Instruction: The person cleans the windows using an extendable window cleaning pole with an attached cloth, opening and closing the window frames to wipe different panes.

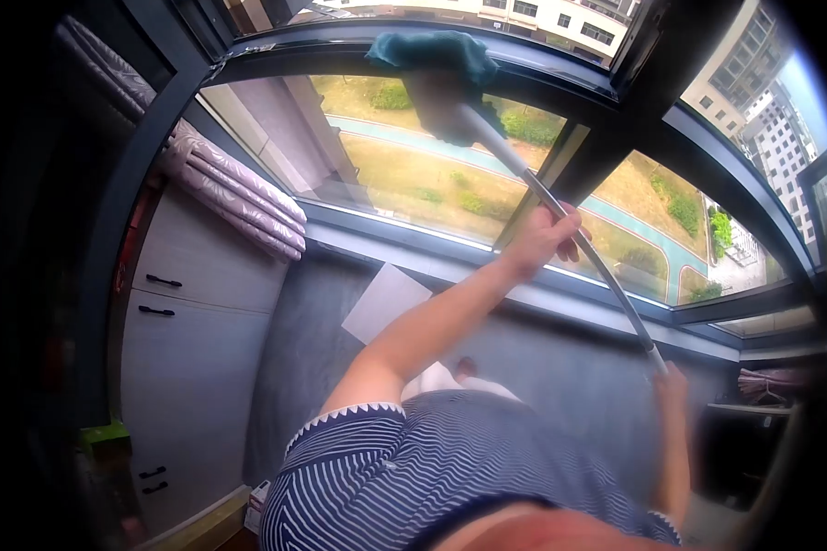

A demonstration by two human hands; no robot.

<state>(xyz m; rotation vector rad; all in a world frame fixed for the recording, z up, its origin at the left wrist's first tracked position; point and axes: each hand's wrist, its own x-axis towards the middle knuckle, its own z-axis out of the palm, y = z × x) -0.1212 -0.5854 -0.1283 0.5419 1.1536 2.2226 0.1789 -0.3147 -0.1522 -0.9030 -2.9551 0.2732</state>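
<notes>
A long-handled mop (613, 286) slants across the view from lower right to upper left. Its teal cloth head (432, 53) is up at the window frame (542, 57), partly over the glass. My left hand (551, 236) is closed around the middle of the metal pole. Lower down, my right hand (671, 384) grips the pole's bottom end; it is slightly blurred. The lower window pane (413, 197) lies beyond the pole, with grass and a path outside.
A tied patterned curtain (239, 197) hangs at the left, above a white cabinet (198, 367) with black handles. A pale square sheet or board (386, 298) lies by the window wall. At the right stands a dark object (744, 450), below another bundled curtain (770, 384).
</notes>
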